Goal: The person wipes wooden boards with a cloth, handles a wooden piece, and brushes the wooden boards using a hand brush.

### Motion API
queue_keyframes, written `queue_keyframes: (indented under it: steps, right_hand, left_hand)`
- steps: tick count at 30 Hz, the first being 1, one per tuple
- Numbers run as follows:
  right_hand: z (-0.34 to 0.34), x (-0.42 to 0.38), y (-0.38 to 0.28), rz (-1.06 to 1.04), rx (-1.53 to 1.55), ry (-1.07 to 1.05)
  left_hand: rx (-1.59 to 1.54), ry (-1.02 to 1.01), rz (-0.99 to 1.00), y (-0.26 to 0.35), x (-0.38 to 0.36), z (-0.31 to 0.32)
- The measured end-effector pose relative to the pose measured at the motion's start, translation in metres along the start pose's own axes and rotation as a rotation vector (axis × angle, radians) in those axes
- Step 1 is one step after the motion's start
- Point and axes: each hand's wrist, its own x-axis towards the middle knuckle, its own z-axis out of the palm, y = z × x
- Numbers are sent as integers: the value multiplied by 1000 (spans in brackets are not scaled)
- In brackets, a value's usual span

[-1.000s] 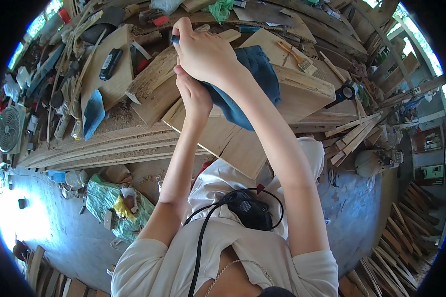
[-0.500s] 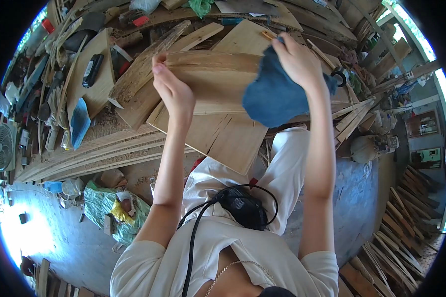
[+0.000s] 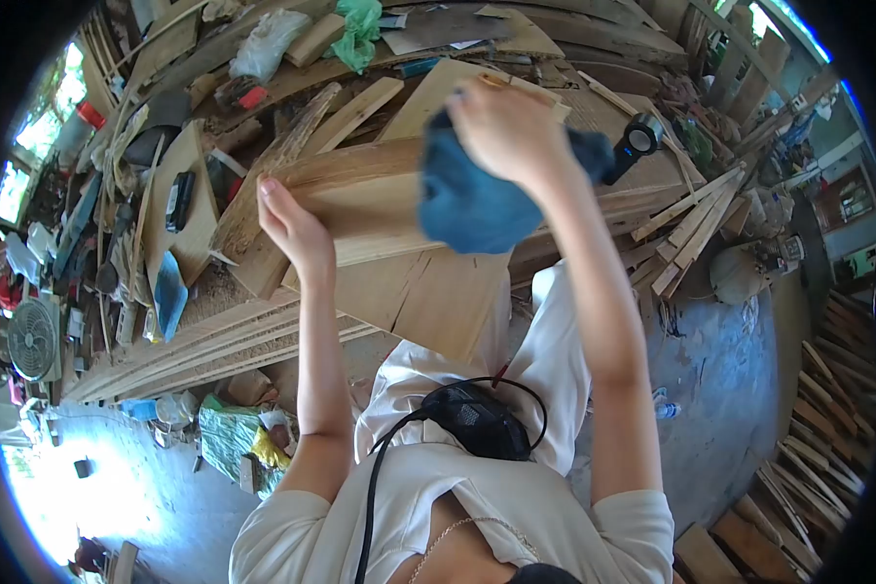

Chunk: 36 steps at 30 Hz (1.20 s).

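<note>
My left hand (image 3: 302, 232) is closed around the left end of a pale wooden board (image 3: 372, 200), thumb along its edge. A blue cloth (image 3: 477, 216) hangs from my right hand (image 3: 506, 127), bunched under the fingers and lying over the board's right part. That hand is slightly smeared by motion, but its fingers are wrapped on the cloth. Beneath the board is a wide plywood piece (image 3: 428, 297) with a dark crack, above my lap. The board's right end is hidden behind the cloth and my forearm.
Scrap wood and long planks (image 3: 195, 341) cover the bench around the board. A black cylindrical device (image 3: 642, 136) lies right of the cloth. On the left are a black handheld object (image 3: 178, 201), a blue sheet (image 3: 170, 295) and a fan (image 3: 33, 343). Stacked wood strips (image 3: 818, 428) stand at right.
The cloth and my right hand have moved left along the board. My left hand still holds the board's end, now lower and further left in view. The camera view has shifted.
</note>
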Motion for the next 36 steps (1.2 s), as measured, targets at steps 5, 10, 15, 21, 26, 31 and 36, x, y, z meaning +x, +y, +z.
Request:
queue_keyframes:
  steps: [5,10,15,21,26,31,36]
  right_hand:
    - [14,-36,104,301,428,337]
    - [60,-57,97,476,1371,584]
    - [114,-45,97,351,1890,630]
    - [135,-32,103,207,1747,873]
    - [99,-42,86,215,1696,811]
    - [123,-59,82,-38,1640,906]
    - [142,-75,72,-5,1452,1057]
  left_hand:
    - [6,25,-76,5,-1,1]
    - [-184,215,-180,8,6,19]
    - [-328,156,-215,23,23,43]
    - [-616,-162,-78,-24,51,36]
    - [-545,-325,57,-40,35,20]
    - [-243,-125,-141,-35,9,-6]
    - [-53,-71,-265,-25,-1,-21]
